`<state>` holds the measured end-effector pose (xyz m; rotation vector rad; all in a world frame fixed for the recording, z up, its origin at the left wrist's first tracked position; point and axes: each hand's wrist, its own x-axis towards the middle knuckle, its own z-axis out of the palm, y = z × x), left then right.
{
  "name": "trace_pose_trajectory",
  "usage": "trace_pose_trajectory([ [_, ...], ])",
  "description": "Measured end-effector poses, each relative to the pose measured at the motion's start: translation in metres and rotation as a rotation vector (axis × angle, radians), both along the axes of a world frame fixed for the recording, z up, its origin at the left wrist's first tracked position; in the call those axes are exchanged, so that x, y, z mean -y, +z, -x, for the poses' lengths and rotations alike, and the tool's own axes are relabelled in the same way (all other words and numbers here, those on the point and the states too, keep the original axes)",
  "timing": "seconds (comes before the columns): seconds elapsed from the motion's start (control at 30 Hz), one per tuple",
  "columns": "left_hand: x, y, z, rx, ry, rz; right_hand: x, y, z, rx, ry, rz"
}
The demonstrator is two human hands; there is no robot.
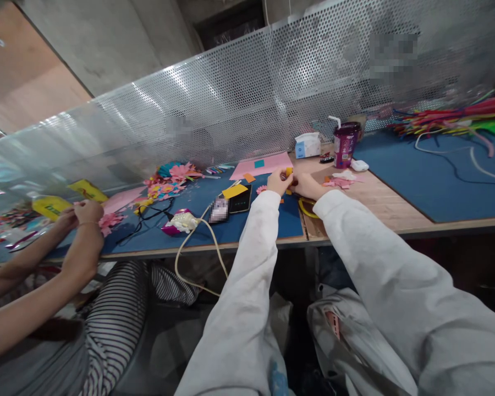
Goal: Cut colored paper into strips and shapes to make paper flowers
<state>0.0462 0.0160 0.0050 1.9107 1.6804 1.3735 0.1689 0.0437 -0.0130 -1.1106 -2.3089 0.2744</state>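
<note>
My left hand point(278, 182) is closed, pinching a small yellow-orange piece of paper point(289, 171) above the table. Close against it from the other side, my right hand point(309, 186) has its fingers curled at the same piece; its fingertips are partly hidden. Below my right hand lies a yellow ring-shaped handle point(307, 208), partly covered by the wrist. A pink paper flower point(262, 190) rests just left of my left hand. Behind the hands is a pink sheet point(247, 169) bearing a blue-green paper square point(259, 164), with an orange paper piece point(249, 178) nearby.
A yellow sheet point(235, 191) partly covers a dark phone point(241, 202). Right stand a purple cup point(344, 146), a tissue pack point(308, 146) and pink scraps point(339, 182). A cable point(214, 236) hangs off the edge. At left, a co-worker's hands point(86, 212) work near a yellow bottle point(49, 207).
</note>
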Motion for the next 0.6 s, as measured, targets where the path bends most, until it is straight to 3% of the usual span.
trace_pose_trajectory([
  [0.23, 0.002, 0.005, 0.001, -0.013, 0.026, 0.025, -0.001, 0.001, 0.001, -0.043, -0.024, 0.006],
  [0.6, -0.009, 0.0, 0.005, 0.08, -0.104, 0.096, -0.012, -0.005, 0.0, -0.244, 0.033, 0.111],
])
